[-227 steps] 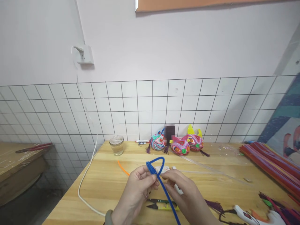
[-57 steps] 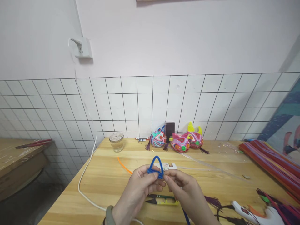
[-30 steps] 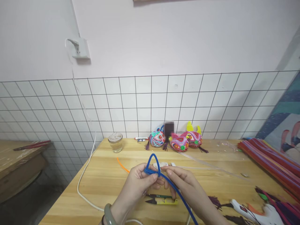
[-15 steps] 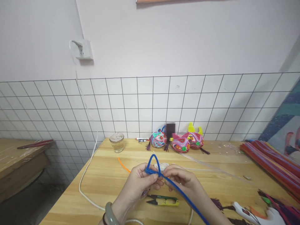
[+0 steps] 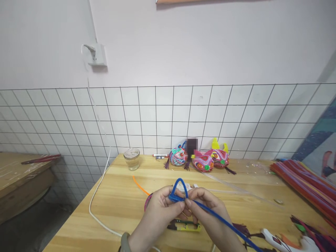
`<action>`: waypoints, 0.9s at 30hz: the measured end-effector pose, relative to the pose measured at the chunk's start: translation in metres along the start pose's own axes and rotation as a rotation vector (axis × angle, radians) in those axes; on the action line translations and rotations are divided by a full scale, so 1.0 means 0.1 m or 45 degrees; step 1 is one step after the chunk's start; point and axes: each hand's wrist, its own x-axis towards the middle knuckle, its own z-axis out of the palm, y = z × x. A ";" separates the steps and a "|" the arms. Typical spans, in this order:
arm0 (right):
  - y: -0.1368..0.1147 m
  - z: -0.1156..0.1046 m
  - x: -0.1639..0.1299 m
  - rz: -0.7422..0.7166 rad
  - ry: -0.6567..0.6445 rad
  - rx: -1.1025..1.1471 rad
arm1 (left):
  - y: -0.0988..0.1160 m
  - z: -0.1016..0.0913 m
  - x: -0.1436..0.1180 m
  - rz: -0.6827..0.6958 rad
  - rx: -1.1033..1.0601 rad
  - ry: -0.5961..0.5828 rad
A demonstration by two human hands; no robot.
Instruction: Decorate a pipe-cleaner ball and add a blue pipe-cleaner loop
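Lower centre: left hand (image 5: 160,210) and right hand (image 5: 207,210) both pinch the blue pipe cleaner (image 5: 179,190) – loop upward, tail trailing lower right.

Left hand (image 5: 160,210): fingers curled, thumb and forefinger pinched together, a pale bangle on the wrist.
Right hand (image 5: 210,211): fingertips met the left hand's, forearm angled down-right.

blue pipe cleaner (image 5: 210,212) tail swung rightward, loop smaller
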 end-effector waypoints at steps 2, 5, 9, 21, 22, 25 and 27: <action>-0.03 0.01 -0.01 -0.007 0.033 -0.027 | 0.00 0.01 0.00 -0.004 0.012 0.015; -0.07 0.03 -0.02 -0.005 0.047 -0.055 | -0.02 0.00 0.01 0.009 0.008 0.015; -0.06 0.03 -0.01 -0.013 0.049 -0.057 | -0.02 -0.01 0.03 0.032 -0.027 -0.015; -0.06 0.02 0.00 0.031 0.118 -0.097 | 0.00 -0.05 0.01 0.044 0.040 -0.051; -0.05 0.01 0.01 0.037 0.112 -0.096 | 0.00 -0.05 0.01 0.047 0.039 -0.025; -0.05 -0.01 0.03 0.049 0.093 -0.095 | -0.01 -0.04 0.02 0.044 0.034 0.014; -0.05 -0.03 0.05 0.062 0.074 -0.094 | 0.01 -0.03 0.02 0.031 0.032 0.052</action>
